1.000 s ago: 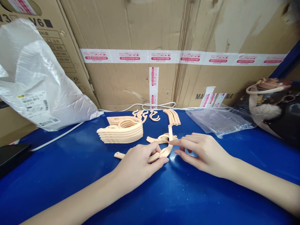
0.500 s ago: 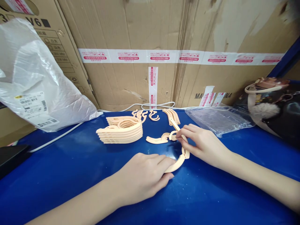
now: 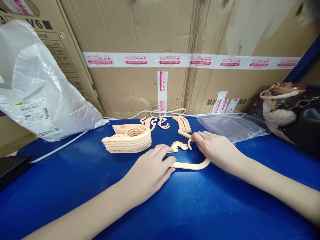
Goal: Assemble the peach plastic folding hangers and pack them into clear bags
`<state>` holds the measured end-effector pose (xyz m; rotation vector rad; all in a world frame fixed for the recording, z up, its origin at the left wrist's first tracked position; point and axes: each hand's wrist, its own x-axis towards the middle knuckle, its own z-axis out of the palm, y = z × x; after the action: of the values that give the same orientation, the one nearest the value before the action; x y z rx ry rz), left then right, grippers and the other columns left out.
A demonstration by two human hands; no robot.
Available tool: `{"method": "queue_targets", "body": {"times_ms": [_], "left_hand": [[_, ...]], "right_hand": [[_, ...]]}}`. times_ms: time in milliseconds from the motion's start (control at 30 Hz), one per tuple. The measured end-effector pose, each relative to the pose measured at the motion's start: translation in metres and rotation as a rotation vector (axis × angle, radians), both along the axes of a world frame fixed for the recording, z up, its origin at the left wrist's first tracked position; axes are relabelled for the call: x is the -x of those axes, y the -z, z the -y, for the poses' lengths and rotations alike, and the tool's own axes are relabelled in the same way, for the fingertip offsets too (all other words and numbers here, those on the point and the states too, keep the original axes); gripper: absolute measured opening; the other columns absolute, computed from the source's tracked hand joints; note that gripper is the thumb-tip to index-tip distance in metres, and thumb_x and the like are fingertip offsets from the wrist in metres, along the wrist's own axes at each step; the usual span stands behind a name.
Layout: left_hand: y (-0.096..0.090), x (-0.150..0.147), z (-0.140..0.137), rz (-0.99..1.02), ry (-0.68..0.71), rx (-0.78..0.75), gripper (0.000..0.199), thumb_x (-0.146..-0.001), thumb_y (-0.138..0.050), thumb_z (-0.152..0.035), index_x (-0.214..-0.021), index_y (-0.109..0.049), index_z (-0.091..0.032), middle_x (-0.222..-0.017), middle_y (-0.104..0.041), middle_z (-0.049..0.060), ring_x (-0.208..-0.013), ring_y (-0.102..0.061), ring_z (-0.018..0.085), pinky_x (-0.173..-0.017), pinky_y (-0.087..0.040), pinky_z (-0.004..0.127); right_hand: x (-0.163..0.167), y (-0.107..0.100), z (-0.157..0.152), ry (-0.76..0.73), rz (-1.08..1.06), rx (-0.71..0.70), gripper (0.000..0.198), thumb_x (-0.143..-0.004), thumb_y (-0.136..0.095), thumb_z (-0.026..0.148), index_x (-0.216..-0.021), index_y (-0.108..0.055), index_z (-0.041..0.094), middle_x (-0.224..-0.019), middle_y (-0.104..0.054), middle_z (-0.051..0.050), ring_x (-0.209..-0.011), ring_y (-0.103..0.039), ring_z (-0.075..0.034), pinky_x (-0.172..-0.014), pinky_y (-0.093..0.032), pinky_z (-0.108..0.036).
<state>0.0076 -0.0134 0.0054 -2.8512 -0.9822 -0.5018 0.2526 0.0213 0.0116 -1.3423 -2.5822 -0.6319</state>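
Between my hands is a cream plastic folding hanger (image 3: 192, 166), its curved arm low over the blue table. My left hand (image 3: 151, 170) is closed round the left end of that arm, fingertips near a loose hanger piece. My right hand (image 3: 217, 150) pinches the hanger near its hook and joint, which the fingers partly cover. Just beyond lies a loose curved piece (image 3: 178, 145), partly behind my left fingers. A neat stack of folded hangers (image 3: 128, 143) sits to the left. Behind are several loose hooks (image 3: 163, 123) and a row of hanger arms (image 3: 183, 124).
A large cardboard box (image 3: 140, 86) walls off the back. On the left a white plastic parcel bag (image 3: 50, 96) leans beside a black object (image 3: 15, 168). A clear plastic bag (image 3: 232, 128) and a dark handbag (image 3: 295, 120) lie right. A white cable (image 3: 60, 146) crosses the table.
The hanger's lower arm has swung from slanting to nearly level, straightened out to the left. My left hand has moved slightly up and left; the right hand stays close to its place.
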Motion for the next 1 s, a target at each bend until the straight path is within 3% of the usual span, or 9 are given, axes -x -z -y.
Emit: {"method": "queue_targets", "body": {"times_ms": [133, 267, 400, 533, 667, 867, 1000], "left_hand": [[0.005, 0.004, -0.002, -0.007, -0.003, 0.044, 0.048, -0.098, -0.046, -0.038, -0.141, -0.041, -0.016, -0.148, -0.041, 0.014, -0.14, -0.033, 0.029, -0.109, -0.037, 0.052], [0.007, 0.005, -0.003, -0.048, -0.043, 0.124, 0.06, -0.099, -0.039, -0.049, -0.146, -0.031, -0.013, -0.15, -0.038, 0.016, -0.138, -0.037, 0.028, -0.109, -0.037, 0.052], [0.003, 0.003, -0.001, -0.097, -0.058, 0.047, 0.058, -0.098, -0.041, -0.049, -0.14, -0.041, -0.008, -0.143, -0.047, 0.017, -0.129, -0.048, 0.03, -0.104, -0.042, 0.049], [-0.002, 0.0, 0.003, -0.155, -0.091, -0.071, 0.046, -0.098, -0.046, -0.043, -0.124, -0.056, -0.007, -0.125, -0.062, 0.018, -0.108, -0.063, 0.029, -0.086, -0.054, 0.041], [-0.004, 0.0, 0.005, -0.231, -0.119, -0.185, 0.029, -0.096, -0.049, -0.033, -0.11, -0.061, -0.011, -0.104, -0.07, 0.014, -0.084, -0.069, 0.025, -0.068, -0.054, 0.032], [-0.005, 0.0, 0.008, -0.267, -0.105, -0.327, 0.019, -0.095, -0.048, -0.025, -0.085, -0.061, -0.014, -0.069, -0.065, 0.005, -0.057, -0.064, 0.021, -0.05, -0.044, 0.029], [-0.007, 0.0, 0.009, -0.251, -0.137, -0.372, 0.016, -0.094, -0.049, -0.021, -0.085, -0.061, -0.014, -0.067, -0.061, 0.004, -0.059, -0.062, 0.021, -0.049, -0.041, 0.03]], "right_hand": [[-0.002, 0.004, -0.004, -0.034, -0.033, -0.01, 0.019, -0.094, -0.036, 0.008, -0.095, -0.053, 0.016, -0.08, -0.066, -0.007, -0.07, -0.062, -0.02, -0.062, -0.045, -0.031], [-0.005, 0.007, -0.007, -0.03, -0.046, -0.008, 0.018, -0.095, -0.037, 0.012, -0.102, -0.053, 0.015, -0.083, -0.069, -0.008, -0.074, -0.065, -0.021, -0.066, -0.047, -0.032], [-0.007, 0.007, -0.01, -0.033, -0.046, 0.008, 0.025, -0.096, -0.04, 0.013, -0.117, -0.052, 0.012, -0.094, -0.07, -0.012, -0.083, -0.066, -0.024, -0.071, -0.049, -0.035], [-0.007, 0.004, -0.012, -0.066, -0.073, 0.079, 0.022, -0.096, -0.043, 0.014, -0.108, -0.06, 0.016, -0.095, -0.069, -0.009, -0.084, -0.064, -0.023, -0.072, -0.048, -0.034], [-0.007, 0.001, -0.014, -0.123, -0.096, 0.14, 0.025, -0.097, -0.041, 0.014, -0.11, -0.062, 0.017, -0.094, -0.067, -0.008, -0.086, -0.062, -0.021, -0.075, -0.043, -0.034], [-0.009, 0.002, -0.017, -0.147, -0.134, 0.173, 0.025, -0.097, -0.039, 0.013, -0.107, -0.062, 0.018, -0.097, -0.066, -0.008, -0.091, -0.06, -0.021, -0.076, -0.039, -0.034], [-0.007, -0.002, -0.013, -0.149, -0.163, 0.165, 0.022, -0.098, -0.042, 0.02, -0.105, -0.063, 0.018, -0.099, -0.065, -0.008, -0.093, -0.058, -0.022, -0.078, -0.038, -0.035]]}}
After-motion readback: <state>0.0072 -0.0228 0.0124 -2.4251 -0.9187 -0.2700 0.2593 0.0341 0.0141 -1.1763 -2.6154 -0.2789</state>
